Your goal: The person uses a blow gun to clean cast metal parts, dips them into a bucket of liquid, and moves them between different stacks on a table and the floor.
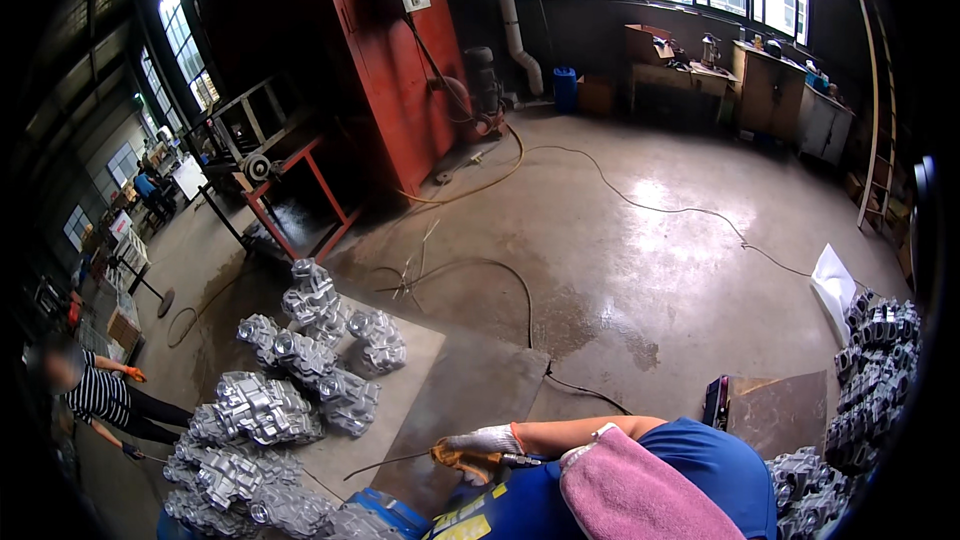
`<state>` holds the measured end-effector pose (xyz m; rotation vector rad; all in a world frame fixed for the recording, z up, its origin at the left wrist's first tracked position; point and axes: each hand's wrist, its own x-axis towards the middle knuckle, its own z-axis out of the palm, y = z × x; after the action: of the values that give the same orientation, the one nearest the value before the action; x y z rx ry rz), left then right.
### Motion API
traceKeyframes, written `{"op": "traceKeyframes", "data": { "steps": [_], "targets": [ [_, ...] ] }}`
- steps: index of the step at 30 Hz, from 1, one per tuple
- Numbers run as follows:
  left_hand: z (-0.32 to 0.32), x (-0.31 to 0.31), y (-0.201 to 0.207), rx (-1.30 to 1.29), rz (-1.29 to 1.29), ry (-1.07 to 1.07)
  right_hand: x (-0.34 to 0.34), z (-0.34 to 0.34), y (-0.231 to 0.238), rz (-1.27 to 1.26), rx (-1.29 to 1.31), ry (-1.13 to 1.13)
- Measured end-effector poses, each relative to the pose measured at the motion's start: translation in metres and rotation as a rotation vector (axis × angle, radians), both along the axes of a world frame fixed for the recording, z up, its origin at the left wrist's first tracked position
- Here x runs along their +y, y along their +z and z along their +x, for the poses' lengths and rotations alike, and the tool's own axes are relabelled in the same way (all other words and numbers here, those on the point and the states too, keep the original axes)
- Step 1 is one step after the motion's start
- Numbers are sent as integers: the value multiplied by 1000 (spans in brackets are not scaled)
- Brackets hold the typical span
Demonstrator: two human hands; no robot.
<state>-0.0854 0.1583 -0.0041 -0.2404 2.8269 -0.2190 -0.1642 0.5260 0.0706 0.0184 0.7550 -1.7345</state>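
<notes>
My right hand (475, 453), in a white glove with an orange palm, reaches leftward from a blue sleeve (715, 470). Its fingers are wrapped round a slim hand tool (515, 460) with a metal fitting at the wrist side. A long thin rod (388, 463) sticks out from the other side of the fist, its tip short of the castings. Silver metal castings (265, 408) stand piled on a grey board to the left of that hand. A pink towel (635, 490) hangs over my upper arm and hides part of it. My left hand does not show.
More castings (880, 380) are stacked at the right. A person (100, 390) in a striped top stands at the far left. Hoses (530, 305) and a cable lie across the floor. Ahead rises a red machine cabinet (395, 70); a workbench (685, 75) stands under the window.
</notes>
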Motion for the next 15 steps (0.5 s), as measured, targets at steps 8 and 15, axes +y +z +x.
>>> {"op": "traceKeyframes", "data": {
  "steps": [8, 15],
  "targets": [
    [4, 2, 18, 156, 260, 92, -8, 6, 4, 8, -40, -80],
    [83, -55, 78, 799, 793, 537, -46, -10, -10, 10, 21, -17]
  ]
}}
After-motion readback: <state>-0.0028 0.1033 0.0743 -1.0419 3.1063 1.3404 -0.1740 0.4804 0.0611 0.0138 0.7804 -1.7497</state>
